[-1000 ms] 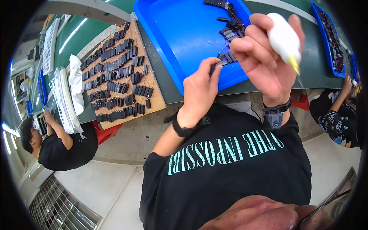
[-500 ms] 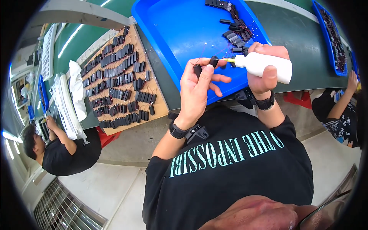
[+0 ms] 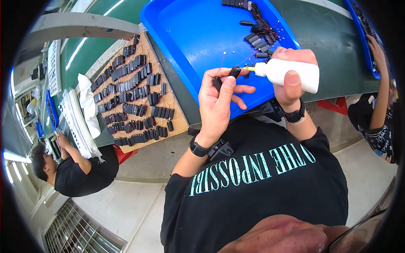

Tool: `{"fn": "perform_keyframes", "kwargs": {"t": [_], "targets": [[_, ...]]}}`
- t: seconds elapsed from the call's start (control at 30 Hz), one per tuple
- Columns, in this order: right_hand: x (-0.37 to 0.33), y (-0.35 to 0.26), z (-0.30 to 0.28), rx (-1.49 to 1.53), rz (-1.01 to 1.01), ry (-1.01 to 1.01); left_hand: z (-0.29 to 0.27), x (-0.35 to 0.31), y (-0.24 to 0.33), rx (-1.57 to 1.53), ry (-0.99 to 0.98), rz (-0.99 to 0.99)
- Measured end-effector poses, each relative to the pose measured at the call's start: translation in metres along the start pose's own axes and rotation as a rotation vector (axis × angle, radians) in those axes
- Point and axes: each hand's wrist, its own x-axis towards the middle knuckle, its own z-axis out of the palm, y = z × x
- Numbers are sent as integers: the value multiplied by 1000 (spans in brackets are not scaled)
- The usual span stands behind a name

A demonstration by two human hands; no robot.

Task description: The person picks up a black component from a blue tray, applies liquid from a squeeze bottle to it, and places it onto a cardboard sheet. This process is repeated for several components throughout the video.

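Squeeze bottle (image 3: 293, 75), smooth white plastic; tray (image 3: 181, 38), glossy blue plastic; small black blocks (image 3: 235, 73), matt, apparently plastic; brown board (image 3: 179, 120), matt, wood or cardboard unclear; tabletop (image 3: 329, 55), smooth green, faintly shiny; T-shirt (image 3: 244, 206), matt black cloth.

The blue tray (image 3: 181, 38) is cut off above; the nozzle tip (image 3: 244, 68) is too small to make out.

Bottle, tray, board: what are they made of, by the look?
Bottle: likely plastic, smooth with a soft sheen; opaque, evenly white, rounded body.
Tray: probably moulded plastic, semi-gloss; uniform blue, rounded corners, pale light reflections.
Board: wood-based sheet or cardboard, matte; flat tan surface without clear highlights. Can't tell which.
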Motion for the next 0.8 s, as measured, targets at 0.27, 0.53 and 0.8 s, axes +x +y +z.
{"fn": "perform_keyframes", "kwargs": {"t": [0.27, 0.53, 0.8], "targets": [[0, 1, 0, 8, 11, -2, 0, 0, -1, 7, 2, 7], [0, -2, 0, 12, 67, 5, 1, 0, -1, 26, 14, 18], [-1, -3, 0, 55, 107, 20, 1, -1, -2, 28, 16, 24]]}}
